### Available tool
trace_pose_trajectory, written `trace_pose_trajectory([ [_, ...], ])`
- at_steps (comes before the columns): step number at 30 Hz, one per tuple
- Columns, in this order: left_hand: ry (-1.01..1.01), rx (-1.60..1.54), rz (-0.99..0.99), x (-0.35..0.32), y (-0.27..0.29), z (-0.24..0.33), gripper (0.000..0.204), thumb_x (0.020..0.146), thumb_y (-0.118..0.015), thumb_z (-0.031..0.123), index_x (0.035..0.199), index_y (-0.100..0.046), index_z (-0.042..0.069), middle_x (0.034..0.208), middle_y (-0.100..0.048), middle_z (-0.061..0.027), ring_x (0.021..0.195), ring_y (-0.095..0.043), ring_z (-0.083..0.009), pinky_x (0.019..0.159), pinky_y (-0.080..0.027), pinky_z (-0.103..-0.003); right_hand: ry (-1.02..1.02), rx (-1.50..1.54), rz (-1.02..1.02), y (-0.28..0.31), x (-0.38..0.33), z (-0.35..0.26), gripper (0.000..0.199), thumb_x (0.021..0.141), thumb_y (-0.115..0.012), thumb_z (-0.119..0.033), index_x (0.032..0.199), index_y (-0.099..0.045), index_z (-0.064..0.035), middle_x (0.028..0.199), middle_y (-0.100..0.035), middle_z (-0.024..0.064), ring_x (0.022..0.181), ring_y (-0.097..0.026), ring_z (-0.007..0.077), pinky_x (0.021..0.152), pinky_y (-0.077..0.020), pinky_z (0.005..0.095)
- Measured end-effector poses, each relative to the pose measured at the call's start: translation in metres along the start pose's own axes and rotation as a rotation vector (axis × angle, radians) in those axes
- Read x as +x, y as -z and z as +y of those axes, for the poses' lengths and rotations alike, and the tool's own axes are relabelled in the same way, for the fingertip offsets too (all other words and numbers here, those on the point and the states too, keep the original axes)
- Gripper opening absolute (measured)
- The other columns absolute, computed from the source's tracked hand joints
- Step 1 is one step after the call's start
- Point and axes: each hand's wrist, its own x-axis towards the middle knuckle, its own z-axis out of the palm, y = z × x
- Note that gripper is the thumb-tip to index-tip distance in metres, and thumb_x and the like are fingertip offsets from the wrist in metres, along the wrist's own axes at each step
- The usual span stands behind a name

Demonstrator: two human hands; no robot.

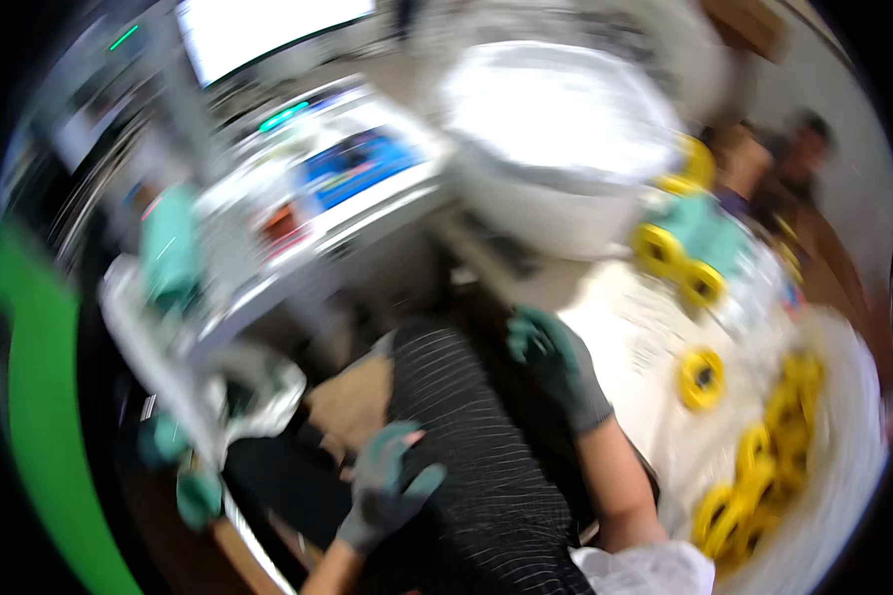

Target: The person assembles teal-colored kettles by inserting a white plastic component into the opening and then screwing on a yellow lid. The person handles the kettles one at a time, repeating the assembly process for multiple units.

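My left hand (385, 488), in a grey glove with green fingers, is over my dark striped lap (456, 416). Its thumb stands apart from the other fingers, and no object shows in it. To the right, my right hand (556, 365), gloved the same way, hangs above the gap beside my leg. Its fingers are loosely bent and blurred, with nothing visible between them. Nearest to that hand on the right is a pale sheet (645, 367). A yellow ring-shaped spool (701, 379) lies on it.
Several yellow spools (754, 486) fill a plastic-lined container (848, 466) at right. A large white lined tub (556, 208) stands ahead. At left, a white workbench (268, 263) bears a blue tray (362, 169) and a green roll (171, 248). A person (799, 164) is at far right.
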Motion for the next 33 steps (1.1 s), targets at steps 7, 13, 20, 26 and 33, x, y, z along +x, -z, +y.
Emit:
trace_pose_trajectory([
  [7,0.254,0.391,0.541,-0.053,0.082,-0.07,0.052,0.087,-0.083,0.022,0.128,-0.058,0.001,0.126,-0.062,-0.0204,0.118,-0.061,-0.0397,0.1,-0.05,-0.048,0.046,-0.845,-0.018,-0.046,-0.065,0.105,0.035,0.104,-0.058,-0.008,0.137,-0.061,0.0052,0.128,-0.07,0.017,0.117,-0.067,0.0237,0.104,-0.051,0.0361],
  [13,1.082,0.545,0.632,-0.19,0.117,-0.199,0.067,0.093,-0.072,0.044,0.139,-0.054,-0.002,0.135,-0.058,-0.0235,0.134,-0.05,-0.04,0.114,-0.038,-0.049,0.106,-1.031,-0.096,-0.038,-0.045,0.108,0.031,0.105,-0.059,-0.008,0.131,-0.065,0.0067,0.125,-0.071,0.015,0.116,-0.066,0.0236,0.105,-0.0497,0.0356],
  [20,0.887,1.184,0.09,-0.266,0.171,-0.284,0.069,0.077,-0.071,0.036,0.134,-0.056,-0.001,0.134,-0.057,-0.0233,0.125,-0.052,-0.0409,0.113,-0.035,-0.054,0.155,-1.253,-0.093,-0.055,-0.038,0.112,0.028,0.105,-0.06,-0.008,0.128,-0.065,0.0077,0.119,-0.069,0.0127,0.113,-0.064,0.0222,0.104,-0.0472,0.0334],
  [26,1.83,0.636,-0.025,-0.32,0.165,-0.28,0.083,0.082,-0.069,0.064,0.133,-0.06,-0.002,0.137,-0.064,-0.026,0.127,-0.063,-0.0396,0.104,-0.049,-0.048,0.088,-1.272,-0.02,-0.037,-0.033,0.103,0.029,0.106,-0.059,-0.012,0.125,-0.065,0.008,0.116,-0.069,0.0128,0.109,-0.064,0.023,0.101,-0.0488,0.0336],
  [33,1.184,0.641,0.172,-0.273,0.209,-0.278,0.039,0.094,-0.064,0.04,0.119,-0.071,0.011,0.109,-0.071,-0.0149,0.106,-0.067,-0.0377,0.094,-0.054,-0.047,0.307,-1.492,-0.238,-0.09,0.013,0.111,0.025,0.1,-0.059,-0.004,0.121,-0.066,0.0076,0.113,-0.067,0.0184,0.105,-0.065,0.0321,0.098,-0.0497,0.0396],
])
